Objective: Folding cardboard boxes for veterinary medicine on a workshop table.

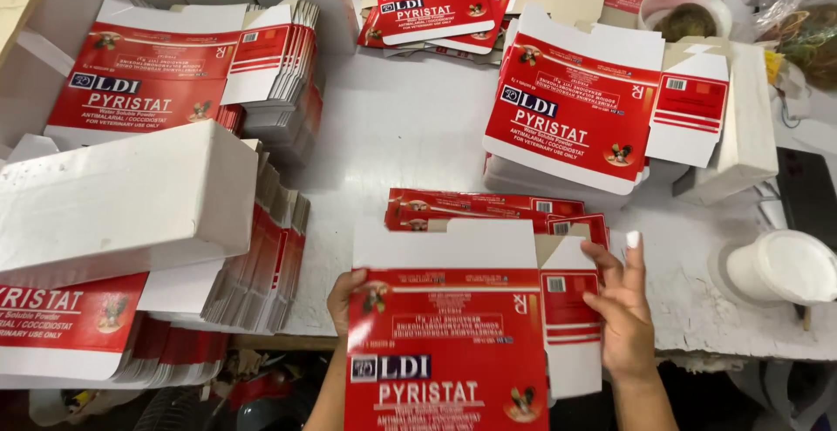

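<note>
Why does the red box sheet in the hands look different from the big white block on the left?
The red carton sheet is one thin flat piece; the white block is thick and bulky. The sheet is red with white flaps; the block is plain white. The left hand and right hand hold the sheet at its edges; the block lies untouched on a stack of carton sheets. Both look like cardboard.

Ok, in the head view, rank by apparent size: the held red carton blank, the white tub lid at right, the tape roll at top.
1. Red carton blank, though nearest the camera.
2. White tub lid.
3. Tape roll; close to the lid, so unsure.
</note>
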